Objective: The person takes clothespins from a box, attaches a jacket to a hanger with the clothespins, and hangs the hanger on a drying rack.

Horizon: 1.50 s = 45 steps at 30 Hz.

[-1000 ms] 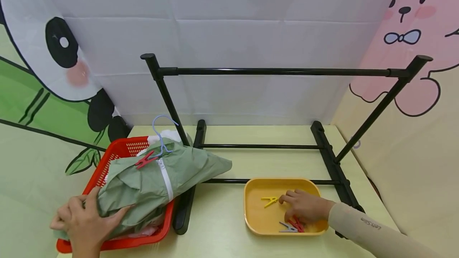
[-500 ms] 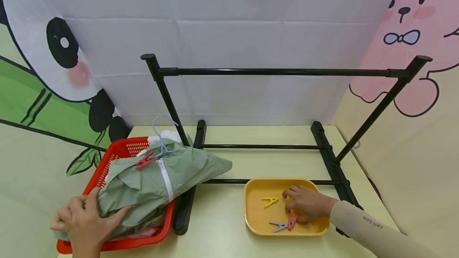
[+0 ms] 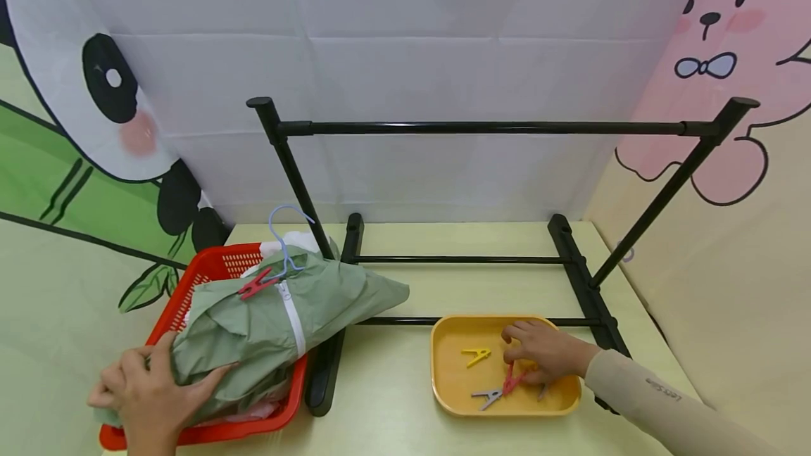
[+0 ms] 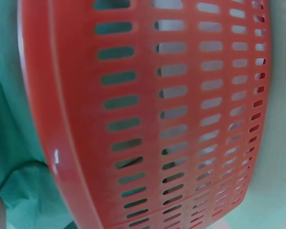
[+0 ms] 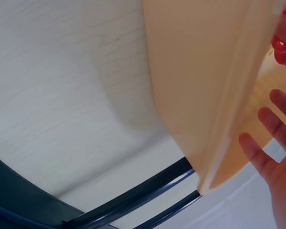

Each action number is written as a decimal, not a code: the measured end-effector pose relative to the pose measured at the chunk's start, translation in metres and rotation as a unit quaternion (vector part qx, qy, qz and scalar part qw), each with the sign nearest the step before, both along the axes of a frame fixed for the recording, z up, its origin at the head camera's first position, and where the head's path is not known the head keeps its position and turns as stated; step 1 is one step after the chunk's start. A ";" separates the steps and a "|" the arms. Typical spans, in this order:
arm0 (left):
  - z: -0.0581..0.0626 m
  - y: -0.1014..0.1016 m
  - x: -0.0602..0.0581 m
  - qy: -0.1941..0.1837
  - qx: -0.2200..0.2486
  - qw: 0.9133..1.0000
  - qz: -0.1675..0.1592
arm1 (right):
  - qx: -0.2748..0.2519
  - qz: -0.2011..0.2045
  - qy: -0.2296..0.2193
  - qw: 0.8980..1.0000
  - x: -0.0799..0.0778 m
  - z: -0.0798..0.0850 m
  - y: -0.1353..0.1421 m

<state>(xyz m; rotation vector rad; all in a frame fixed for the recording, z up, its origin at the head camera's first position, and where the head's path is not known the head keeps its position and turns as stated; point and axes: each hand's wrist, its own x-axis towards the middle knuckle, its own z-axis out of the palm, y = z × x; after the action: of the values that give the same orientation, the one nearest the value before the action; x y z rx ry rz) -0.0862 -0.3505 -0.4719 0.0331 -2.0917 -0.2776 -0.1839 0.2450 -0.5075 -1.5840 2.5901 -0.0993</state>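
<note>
My left hand (image 3: 148, 393) rests with thumb and fingers spread on a sage-green zip jacket (image 3: 243, 329), at the front left of a red basket (image 3: 237, 435). A blue hanger (image 3: 285, 241) pokes from the jacket's collar, and a red clothespin (image 3: 256, 283) lies across it. My right hand (image 3: 541, 354) reaches into a yellow tray (image 3: 443, 329). Its thumb and index finger pinch another red clothespin (image 5: 280, 47), while the other fingers spread apart. In the tray lie a yellow clothespin (image 3: 476, 356) and a grey clothespin (image 3: 488, 397); another is partly hidden under the hand.
A black garment rack (image 3: 494, 128) stands across the table (image 3: 380, 385), its left foot beside the basket. The tray sits over the rack's front lower bar (image 3: 399, 320). White cloth (image 3: 298, 238) shows at the basket's back.
My right hand has shifted slightly right and back inside the tray. The red clothespin there has turned and moved left, and the grey one has slid left. The left hand has stayed still.
</note>
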 end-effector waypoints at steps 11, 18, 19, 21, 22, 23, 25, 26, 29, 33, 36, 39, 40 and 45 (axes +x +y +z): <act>0.001 0.001 -0.001 -0.001 0.000 1.000 0.000 | -0.018 -0.008 0.000 1.000 -0.004 0.006 0.001; 0.002 0.000 0.000 -0.012 0.008 1.000 0.003 | -0.025 -0.016 0.022 0.999 -0.007 0.015 -0.003; 0.002 0.000 0.001 -0.016 0.008 1.000 0.003 | -0.028 -0.016 0.026 0.999 -0.007 0.015 -0.004; 0.002 0.000 0.001 -0.018 0.009 1.000 0.004 | -0.035 -0.016 0.031 0.999 -0.008 0.016 -0.005; 0.002 0.000 0.001 -0.021 0.009 1.000 0.004 | -0.037 -0.017 0.035 0.999 -0.009 0.017 -0.006; 0.002 0.000 0.001 -0.017 0.008 1.000 0.004 | -0.038 -0.018 0.037 0.998 -0.009 0.018 -0.006; 0.001 0.000 0.001 -0.015 0.008 1.000 0.005 | -0.039 -0.020 0.043 0.998 -0.010 0.018 -0.006; 0.001 -0.001 0.001 -0.011 0.008 1.000 0.005 | -0.039 -0.020 0.046 0.998 -0.011 0.019 -0.007; 0.001 -0.001 0.001 -0.008 0.007 1.000 0.005 | -0.040 -0.020 0.061 0.997 -0.012 0.019 -0.008; 0.000 -0.002 0.002 -0.011 0.007 1.000 0.004 | -0.044 -0.020 0.088 0.995 -0.013 0.021 -0.008; 0.000 -0.001 0.003 -0.021 0.007 1.000 0.005 | -0.048 -0.026 0.102 0.993 -0.014 0.024 -0.007; 0.000 0.000 0.004 -0.034 0.011 0.999 0.006 | -0.054 -0.030 0.114 0.992 -0.016 0.027 -0.005; 0.000 0.000 0.005 -0.042 0.012 0.999 0.006 | -0.058 -0.030 0.118 0.991 -0.016 0.028 -0.005; 0.001 0.000 0.004 -0.048 0.015 0.999 0.005 | -0.070 -0.033 0.141 0.987 -0.020 0.033 -0.004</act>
<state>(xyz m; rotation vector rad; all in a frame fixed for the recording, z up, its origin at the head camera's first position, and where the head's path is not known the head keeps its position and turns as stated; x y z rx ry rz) -0.0824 -0.3501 -0.4712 0.0760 -2.1813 -0.3060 -0.2037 0.2413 -0.4750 -1.6676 2.9099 -0.0668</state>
